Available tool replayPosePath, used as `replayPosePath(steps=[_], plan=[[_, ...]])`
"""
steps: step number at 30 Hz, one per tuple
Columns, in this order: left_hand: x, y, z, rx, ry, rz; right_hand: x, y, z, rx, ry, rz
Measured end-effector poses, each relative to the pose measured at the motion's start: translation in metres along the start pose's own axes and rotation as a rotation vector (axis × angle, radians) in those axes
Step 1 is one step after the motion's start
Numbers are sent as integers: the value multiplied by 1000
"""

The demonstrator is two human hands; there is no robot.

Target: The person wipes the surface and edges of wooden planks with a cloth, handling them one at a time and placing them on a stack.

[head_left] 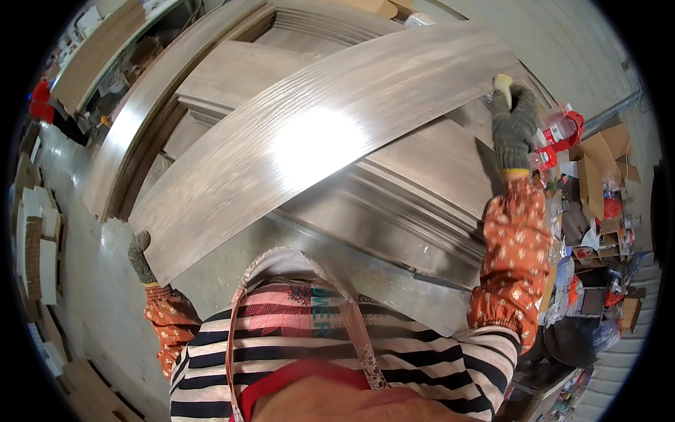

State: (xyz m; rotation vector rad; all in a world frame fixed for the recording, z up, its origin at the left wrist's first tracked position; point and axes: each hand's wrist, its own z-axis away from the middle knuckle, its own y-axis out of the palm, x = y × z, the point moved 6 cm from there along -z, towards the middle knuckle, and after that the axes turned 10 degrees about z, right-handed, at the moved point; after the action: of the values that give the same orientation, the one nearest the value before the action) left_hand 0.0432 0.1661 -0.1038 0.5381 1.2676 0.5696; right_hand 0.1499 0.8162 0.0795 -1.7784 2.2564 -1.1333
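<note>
A long wood-grain board (232,158) with a glossy surface slants across the view, from lower left to upper right. My left hand (140,257), in a dark grey knit glove, grips its lower left end. At the upper right end, my right hand (515,119) in a matching glove with a pale fingertip holds the edge. Beneath the board lie wood-grain door panels (436,158) with moulded ridges, partly hidden by it. A curved-looking framed piece (151,91) leans along the left of the stack. Orange patterned sleeves cover both my forearms.
On the right are plastic bottles (559,130), an open cardboard box (594,179) and cluttered shelves. White and brown boards (42,246) are stacked on the floor at left. A person in red (43,105) is at the far left near a workbench (98,53).
</note>
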Motion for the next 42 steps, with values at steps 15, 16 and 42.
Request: replayPosePath(steps=[15,16,42], plan=[[-13,4,10,-170,101,-12,177,22,221,832,160,-1142],[-16,9,11,-183,121,-47,174,23,219,770,169,-1090],[-8,-109,41,-295,401,189,311,137,221,1690,170,-1406]])
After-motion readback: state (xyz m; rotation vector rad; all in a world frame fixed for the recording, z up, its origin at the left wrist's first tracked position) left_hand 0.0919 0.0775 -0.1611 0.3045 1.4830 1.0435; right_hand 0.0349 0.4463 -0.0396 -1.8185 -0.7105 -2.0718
